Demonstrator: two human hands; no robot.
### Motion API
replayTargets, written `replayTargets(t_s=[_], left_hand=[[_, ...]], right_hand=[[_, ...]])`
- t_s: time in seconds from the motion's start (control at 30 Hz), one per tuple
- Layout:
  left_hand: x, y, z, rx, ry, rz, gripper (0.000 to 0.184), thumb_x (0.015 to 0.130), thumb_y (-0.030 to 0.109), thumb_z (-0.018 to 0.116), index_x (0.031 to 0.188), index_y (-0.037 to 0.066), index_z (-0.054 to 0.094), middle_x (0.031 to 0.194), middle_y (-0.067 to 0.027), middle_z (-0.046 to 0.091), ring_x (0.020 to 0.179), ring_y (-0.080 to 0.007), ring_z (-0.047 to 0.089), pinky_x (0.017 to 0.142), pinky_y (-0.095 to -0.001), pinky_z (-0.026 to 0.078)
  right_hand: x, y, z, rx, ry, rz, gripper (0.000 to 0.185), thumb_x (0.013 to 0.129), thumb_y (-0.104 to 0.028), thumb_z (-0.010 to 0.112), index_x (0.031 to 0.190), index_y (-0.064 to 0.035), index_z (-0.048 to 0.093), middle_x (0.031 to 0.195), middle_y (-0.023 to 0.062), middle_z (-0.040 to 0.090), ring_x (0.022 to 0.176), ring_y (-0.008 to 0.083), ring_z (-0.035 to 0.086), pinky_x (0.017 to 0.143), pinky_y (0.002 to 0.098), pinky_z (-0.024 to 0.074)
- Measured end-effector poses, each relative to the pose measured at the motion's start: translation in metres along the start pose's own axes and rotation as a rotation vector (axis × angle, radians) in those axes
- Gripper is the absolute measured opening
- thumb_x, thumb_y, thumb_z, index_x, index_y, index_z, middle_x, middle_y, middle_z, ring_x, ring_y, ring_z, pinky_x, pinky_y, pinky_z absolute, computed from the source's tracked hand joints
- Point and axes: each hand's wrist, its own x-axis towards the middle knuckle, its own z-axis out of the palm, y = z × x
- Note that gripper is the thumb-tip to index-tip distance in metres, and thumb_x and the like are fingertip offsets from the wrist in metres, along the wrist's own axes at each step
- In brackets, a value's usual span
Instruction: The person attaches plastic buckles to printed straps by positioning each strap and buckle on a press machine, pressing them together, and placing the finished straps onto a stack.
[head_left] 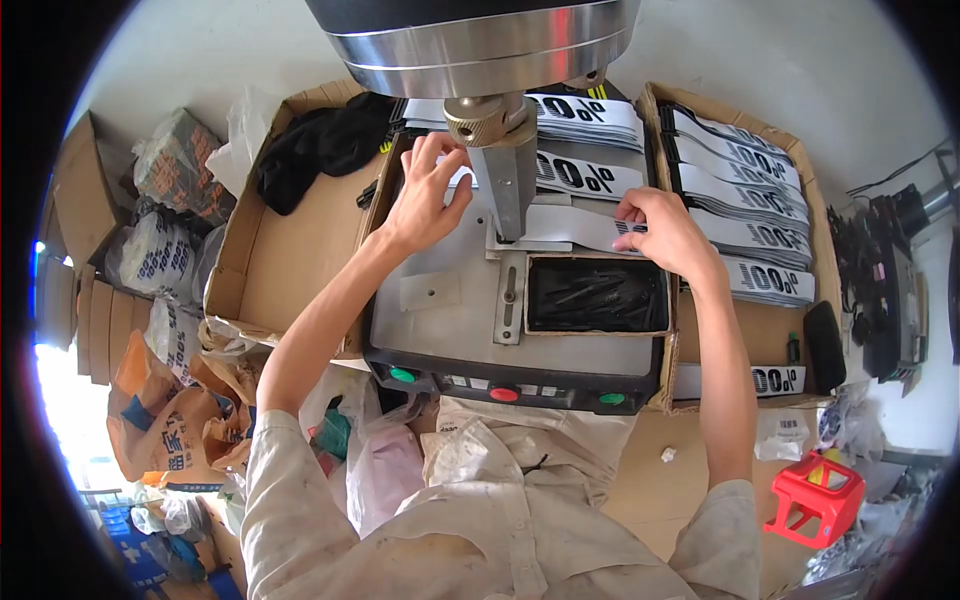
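Observation:
A flat white strap [575, 226] lies on the metal plate of a press-like machine, its near end beside the machine's steel horn [505, 190]. My right hand [665, 230] pinches the strap's right end, where dark print shows. To the left of the horn, my left hand [430, 195] curls its fingers at a white strap piece [462, 177]; the horn hides whether this belongs to the same strap. Below the strap sits a small open box [665, 325] of thin black parts [590, 295].
Printed straps [590, 178] lie in stacks behind the plate. The right carton [825, 250] holds more strap stacks [745, 190]; the left carton [232, 250] holds black cloth [320, 150]. Green [403, 375] and red [503, 394] buttons line the machine's front. A red stool [818, 500] stands lower right.

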Motion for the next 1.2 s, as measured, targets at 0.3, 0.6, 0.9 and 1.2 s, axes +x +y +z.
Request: replayTargets(t_s=[0.3, 0.6, 0.9, 1.2], left_hand=[[-0.015, 0.002, 0.016, -0.14, -0.164, 0.065, 0.037, 0.087, 0.007, 0.066, 0.124, 0.003, 0.063, 0.126, -0.0184, 0.052, 0.117, -0.0377, 0.047, 0.1, -0.0514, 0.038], [-0.016, 0.001, 0.017, -0.222, -0.193, -0.051, 0.022, 0.092, 0.014, 0.07, 0.113, 0.005, 0.069, 0.126, -0.0124, 0.056, 0.115, -0.0332, 0.048, 0.1, -0.05, 0.038], [-0.017, 0.003, 0.02, -0.208, -0.187, -0.038, 0.021, 0.095, 0.017, 0.071, 0.113, 0.007, 0.07, 0.127, -0.0093, 0.057, 0.115, -0.0308, 0.048, 0.101, -0.0458, 0.038], [-0.018, 0.006, 0.02, -0.246, -0.218, -0.055, 0.024, 0.096, 0.02, 0.074, 0.116, 0.008, 0.069, 0.129, -0.0074, 0.057, 0.116, -0.0304, 0.047, 0.103, -0.0459, 0.038]], right_hand=[[0.005, 0.005, 0.002, 0.044, 0.025, -0.067, 0.042, 0.069, -0.001, 0.091, 0.103, 0.0037, 0.067, 0.087, 0.0099, 0.062, 0.081, 0.0232, 0.058, 0.077, 0.037, 0.0529], [0.001, -0.002, -0.004, 0.025, 0.02, -0.091, 0.033, 0.078, -0.008, 0.088, 0.099, 0.0026, 0.064, 0.092, 0.0139, 0.063, 0.088, 0.0279, 0.064, 0.082, 0.0399, 0.0526], [-0.001, -0.01, -0.01, 0.075, -0.019, -0.036, 0.03, 0.082, -0.01, 0.084, 0.098, 0.003, 0.062, 0.088, 0.016, 0.068, 0.078, 0.0273, 0.063, 0.076, 0.0385, 0.0516], [-0.002, -0.013, -0.009, 0.069, 0.003, -0.048, 0.028, 0.081, -0.009, 0.082, 0.098, 0.0027, 0.062, 0.085, 0.0154, 0.068, 0.076, 0.0267, 0.062, 0.075, 0.0376, 0.0514]])
